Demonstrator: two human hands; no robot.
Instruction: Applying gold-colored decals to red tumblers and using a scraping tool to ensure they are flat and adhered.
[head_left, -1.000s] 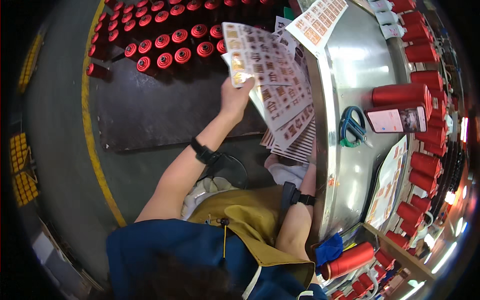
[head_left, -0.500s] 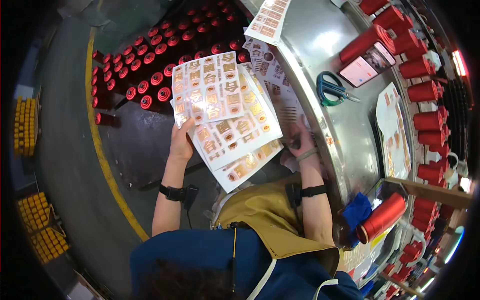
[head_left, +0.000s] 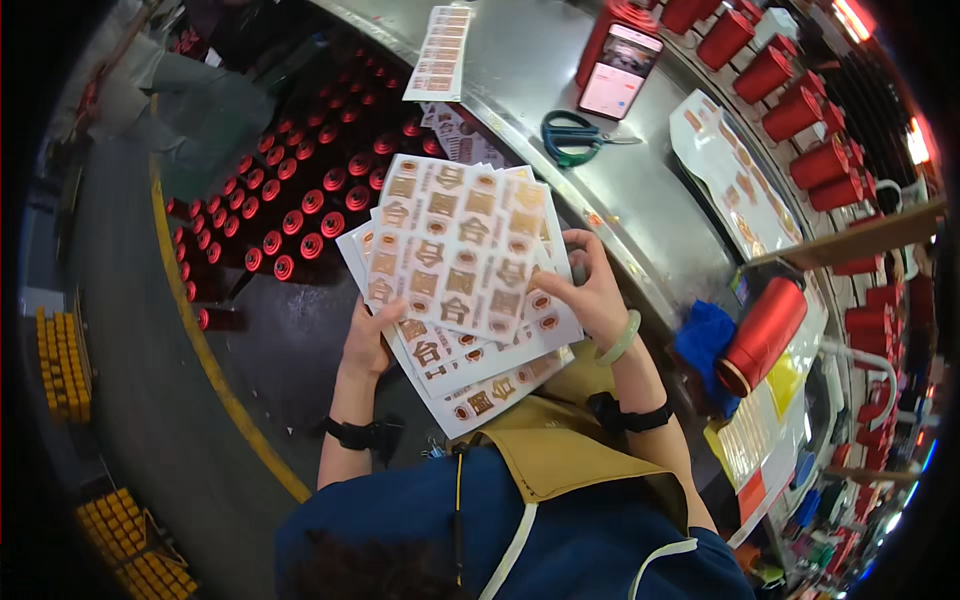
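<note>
A loose stack of white sticker sheets [head_left: 447,262] with gold and brown printed labels is fanned out in front of my body. My left hand [head_left: 366,342] grips its lower left edge, thumb on top and fingers hidden beneath. On the other side my right hand [head_left: 594,296] pinches the right edge, its thumb on the printed face and its fingers behind. The top sheet lies askew over several others, whose edges stick out below and to the left. A pale green bangle [head_left: 623,338] circles my right wrist.
Rows of red bottles [head_left: 312,202] stand beyond my left hand. On the metal table [head_left: 520,60] lie green-handled scissors [head_left: 575,138], a label strip [head_left: 440,55] and a tray with sheets [head_left: 735,170]. A phone [head_left: 620,72] leans on a red bottle. A blue cloth [head_left: 706,345] lies by another red bottle [head_left: 765,335].
My right hand has come up from beside the table edge and taken hold of the sheets' right side. The top sheet has shifted right and down. My view has turned somewhat.
</note>
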